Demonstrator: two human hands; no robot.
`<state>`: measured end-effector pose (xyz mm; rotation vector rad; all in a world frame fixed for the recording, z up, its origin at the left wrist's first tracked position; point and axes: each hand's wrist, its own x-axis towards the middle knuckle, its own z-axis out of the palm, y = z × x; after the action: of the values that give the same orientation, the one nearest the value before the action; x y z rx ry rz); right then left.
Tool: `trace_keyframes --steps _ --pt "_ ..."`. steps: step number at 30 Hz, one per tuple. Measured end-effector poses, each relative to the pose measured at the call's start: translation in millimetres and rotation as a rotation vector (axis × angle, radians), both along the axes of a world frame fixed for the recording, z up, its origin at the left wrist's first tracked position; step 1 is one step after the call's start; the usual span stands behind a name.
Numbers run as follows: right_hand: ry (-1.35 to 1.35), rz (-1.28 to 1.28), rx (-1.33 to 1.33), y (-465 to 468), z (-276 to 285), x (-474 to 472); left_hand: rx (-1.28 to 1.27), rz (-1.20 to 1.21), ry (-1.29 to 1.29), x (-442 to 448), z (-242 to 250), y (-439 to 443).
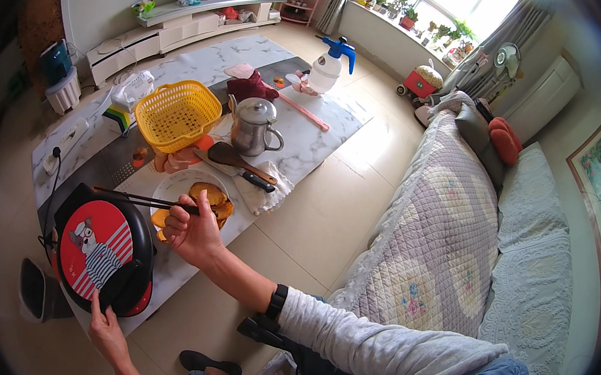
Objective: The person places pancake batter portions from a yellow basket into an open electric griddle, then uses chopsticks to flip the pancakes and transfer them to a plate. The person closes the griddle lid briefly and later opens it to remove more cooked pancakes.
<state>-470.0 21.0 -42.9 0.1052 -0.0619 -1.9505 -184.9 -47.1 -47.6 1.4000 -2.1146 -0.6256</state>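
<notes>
My left hand is at the front of a round electric baking pan. Its fingertips touch near the black handle, the index finger and thumb apart. The pan's lid is down and red, with a cartoon dog on it. In my right hand is a pair of dark chopsticks, their tips pointing left over the pan's far side. Beneath that hand, a white bowl or plate holds several browned flat cakes, partly hidden by my fingers.
Past the plate lie a wooden spatula, a black-handled knife and a white cloth. Farther back are a yellow basket, a metal pot and a spray bottle. A power cord runs beside the pan.
</notes>
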Motion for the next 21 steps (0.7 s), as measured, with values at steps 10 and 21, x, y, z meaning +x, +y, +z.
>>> trace_keyframes --steps 10,21 --pt "0.014 -0.005 -0.035 1.4 0.7 -2.6 -0.155 -0.03 -0.011 -1.1 4.4 2.9" --pt "-0.001 -0.009 0.016 -0.2 0.7 -3.1 -0.231 -0.036 0.093 -2.2 4.9 0.9"
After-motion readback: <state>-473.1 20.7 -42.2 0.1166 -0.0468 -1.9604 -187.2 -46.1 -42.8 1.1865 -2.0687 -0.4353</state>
